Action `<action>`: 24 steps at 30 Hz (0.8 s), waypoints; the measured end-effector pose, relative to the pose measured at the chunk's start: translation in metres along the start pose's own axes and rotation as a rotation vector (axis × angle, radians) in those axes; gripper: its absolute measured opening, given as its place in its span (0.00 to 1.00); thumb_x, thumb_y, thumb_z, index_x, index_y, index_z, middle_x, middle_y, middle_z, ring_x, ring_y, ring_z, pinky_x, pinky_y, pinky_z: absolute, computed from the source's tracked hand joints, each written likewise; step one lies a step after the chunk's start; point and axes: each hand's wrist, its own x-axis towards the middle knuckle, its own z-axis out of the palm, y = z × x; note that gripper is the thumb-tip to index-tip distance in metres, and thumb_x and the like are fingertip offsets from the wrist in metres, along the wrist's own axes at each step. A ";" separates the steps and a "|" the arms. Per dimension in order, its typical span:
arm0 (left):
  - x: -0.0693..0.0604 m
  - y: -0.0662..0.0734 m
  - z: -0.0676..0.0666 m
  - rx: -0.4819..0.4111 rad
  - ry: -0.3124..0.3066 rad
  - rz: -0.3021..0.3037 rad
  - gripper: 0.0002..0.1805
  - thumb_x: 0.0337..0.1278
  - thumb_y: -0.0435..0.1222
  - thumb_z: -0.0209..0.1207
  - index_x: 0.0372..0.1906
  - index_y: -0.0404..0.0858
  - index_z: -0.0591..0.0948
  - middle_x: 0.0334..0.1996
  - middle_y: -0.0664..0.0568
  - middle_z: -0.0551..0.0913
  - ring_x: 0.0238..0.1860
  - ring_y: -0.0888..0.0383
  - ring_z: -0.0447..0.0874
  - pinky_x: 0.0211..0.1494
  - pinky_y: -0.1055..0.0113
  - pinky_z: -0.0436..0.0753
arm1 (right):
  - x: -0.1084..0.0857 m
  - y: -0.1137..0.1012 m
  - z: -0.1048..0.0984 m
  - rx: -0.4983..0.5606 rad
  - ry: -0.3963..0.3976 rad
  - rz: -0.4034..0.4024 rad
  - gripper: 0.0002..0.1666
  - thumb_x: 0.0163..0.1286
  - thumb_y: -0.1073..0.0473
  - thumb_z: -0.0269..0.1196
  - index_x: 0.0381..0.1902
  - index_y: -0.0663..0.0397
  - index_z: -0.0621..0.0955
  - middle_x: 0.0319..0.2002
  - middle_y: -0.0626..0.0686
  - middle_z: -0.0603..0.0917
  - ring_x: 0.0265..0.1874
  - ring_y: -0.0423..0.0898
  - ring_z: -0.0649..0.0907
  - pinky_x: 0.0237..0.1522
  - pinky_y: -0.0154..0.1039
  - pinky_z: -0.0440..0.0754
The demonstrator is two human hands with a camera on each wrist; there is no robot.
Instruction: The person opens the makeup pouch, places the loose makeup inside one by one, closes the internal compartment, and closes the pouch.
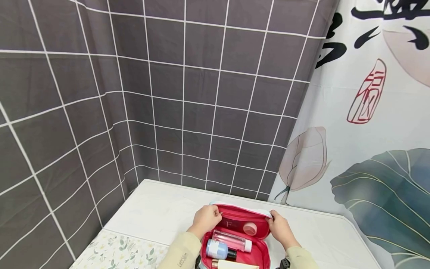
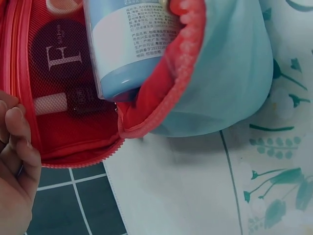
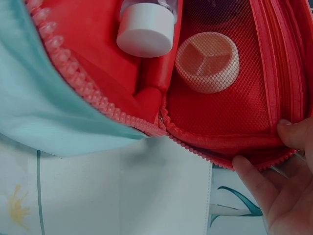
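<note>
An unzipped cosmetic bag [image 1: 261, 256], red inside and pale teal outside, lies on the table with its lid raised. My left hand [image 1: 205, 219] pinches the lid's left side beside the mesh pocket's zipper; what exactly lies between its fingertips is hidden. At the opposite corner, my right hand [image 1: 281, 228] grips the lid's edge between thumb and fingers [image 3: 259, 188]. Inside lie a blue bottle [image 2: 132, 44], a clear pink bottle [image 1: 230, 240] with a white cap, a black-capped item [image 1: 231, 254] and a cream-coloured tube [image 1: 236, 265]. Behind the mesh sit a round three-section palette [image 3: 208, 63] and a dark round case [image 2: 61, 51] marked F.
The bag rests on a white tabletop [image 1: 161, 201], with a floral-printed cloth [image 1: 121, 250] at the left. A dark grid-patterned curtain [image 1: 201, 112] hangs behind, and a white printed curtain [image 1: 336, 112] hangs at the right.
</note>
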 end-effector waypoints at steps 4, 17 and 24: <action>-0.001 -0.002 0.002 -0.008 0.029 -0.024 0.15 0.45 0.37 0.58 0.12 0.47 0.67 0.09 0.63 0.64 0.14 0.66 0.62 0.20 0.71 0.65 | 0.000 0.000 0.000 0.002 0.001 -0.001 0.02 0.60 0.70 0.55 0.30 0.65 0.72 0.24 0.55 0.78 0.25 0.48 0.76 0.28 0.44 0.75; -0.001 -0.005 0.002 0.007 0.087 -0.069 0.15 0.49 0.38 0.60 0.12 0.48 0.70 0.10 0.64 0.68 0.16 0.66 0.65 0.21 0.70 0.67 | 0.001 0.001 0.000 0.005 0.004 -0.008 0.03 0.60 0.70 0.55 0.31 0.66 0.72 0.24 0.55 0.78 0.25 0.48 0.76 0.28 0.44 0.75; -0.001 -0.010 0.003 0.030 0.151 -0.069 0.14 0.46 0.37 0.60 0.13 0.47 0.69 0.10 0.63 0.67 0.16 0.65 0.66 0.21 0.69 0.67 | 0.002 0.001 0.001 0.005 -0.008 -0.003 0.03 0.59 0.71 0.55 0.32 0.64 0.73 0.26 0.57 0.79 0.25 0.49 0.76 0.28 0.45 0.76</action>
